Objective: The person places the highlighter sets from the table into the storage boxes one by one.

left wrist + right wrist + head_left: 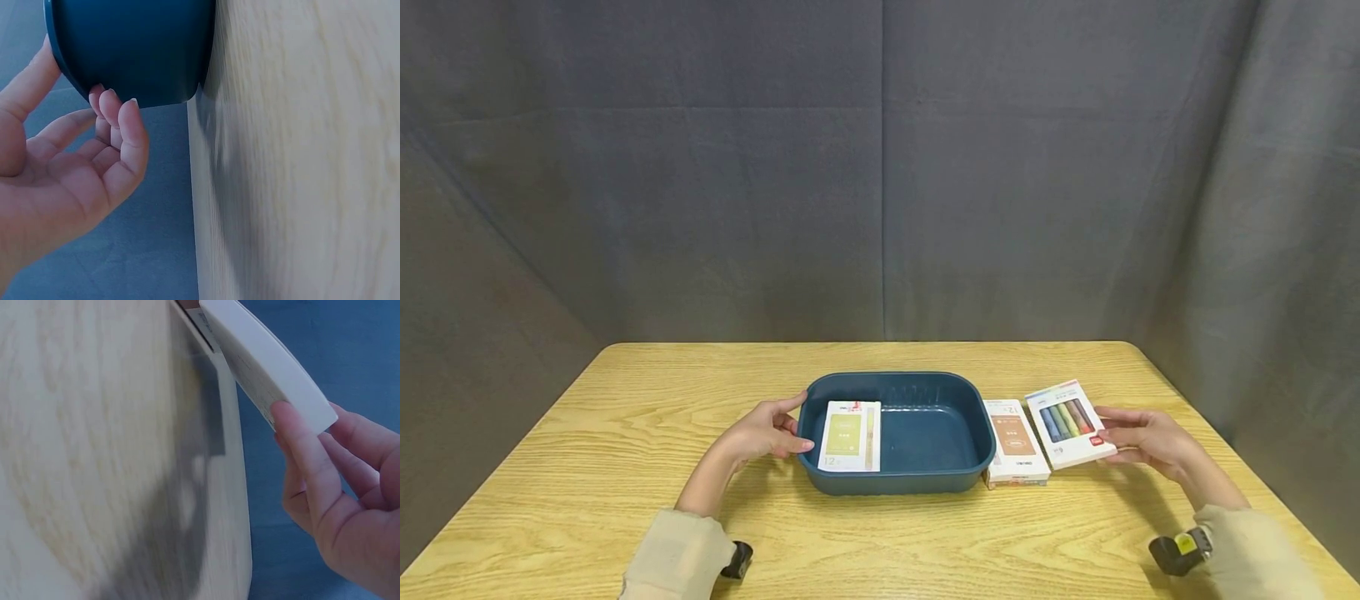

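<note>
My left hand [772, 430] holds the left end of a dark blue plastic basin [925, 483], thumb and fingers at its rim and outer wall. In the left wrist view, curled fingertips meet the wall of the basin [137, 50]. Inside, at the left, lies a white box with a yellow-green label [850, 437]. My right hand [1150, 442] pinches the lower right edge of a white box of crayons [1071, 425], raised and tilted, its window showing coloured sticks. In the right wrist view, the crayon box [275, 369] sits between thumb and fingers.
A white box with an orange-brown label [1017, 442] lies against the basin's right side, partly overlapped by the crayon box, with another box edge visible under it. All stand on a wood-grain table [880, 550]. Grey curtains [880, 208] hang behind and at both sides.
</note>
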The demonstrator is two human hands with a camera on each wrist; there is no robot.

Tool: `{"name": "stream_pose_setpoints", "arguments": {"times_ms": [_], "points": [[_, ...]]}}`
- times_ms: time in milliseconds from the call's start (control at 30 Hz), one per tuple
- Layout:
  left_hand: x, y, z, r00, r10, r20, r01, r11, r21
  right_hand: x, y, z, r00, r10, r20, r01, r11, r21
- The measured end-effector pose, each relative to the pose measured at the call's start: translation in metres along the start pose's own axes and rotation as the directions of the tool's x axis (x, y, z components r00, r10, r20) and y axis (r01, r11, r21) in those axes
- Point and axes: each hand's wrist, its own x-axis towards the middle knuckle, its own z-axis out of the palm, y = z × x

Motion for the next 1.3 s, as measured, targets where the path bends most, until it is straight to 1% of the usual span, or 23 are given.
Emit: {"name": "stream_pose_setpoints", "arguments": {"times_ms": [133,333,533,633,733,933,1067,1300], "points": [[0.000,0.001,0.001,1.000,-0.010,-0.009,0.010,1.000,0.008,-0.002,-0.003,0.000,1.000,-0.017,0.011,0.017,1.000,0.014],[0.000,0.001,0.001,1.000,-0.010,-0.006,0.010,1.000,0.006,-0.003,-0.005,0.000,0.999,-0.033,0.030,0.031,0.997,0.074],[0.000,0.000,0.001,1.000,-0.014,-0.003,0.014,1.000,-0.001,-0.003,-0.005,0.002,0.997,-0.068,0.044,0.062,0.989,0.132],[0.000,0.000,0.001,1.000,-0.010,-0.002,0.010,1.000,0.004,-0.003,-0.007,0.006,0.996,-0.080,0.030,0.074,0.984,0.160],[0.000,0.000,0.001,1.000,-0.009,-0.001,0.009,1.000,0.007,-0.001,-0.010,0.013,0.997,-0.074,0.003,0.073,0.983,0.170],[-0.001,0.001,0.001,1.000,-0.003,0.009,0.003,1.000,0.007,0.003,-0.016,0.028,0.996,-0.061,-0.069,0.069,0.989,0.129],[-0.001,0.002,0.001,1.000,-0.004,0.008,0.004,1.000,0.013,0.006,-0.020,0.035,0.994,-0.077,-0.078,0.087,0.988,0.130],[-0.002,0.002,0.001,1.000,-0.012,0.001,0.012,1.000,0.020,0.010,-0.020,0.043,0.991,-0.112,-0.071,0.123,0.977,0.175]]}}
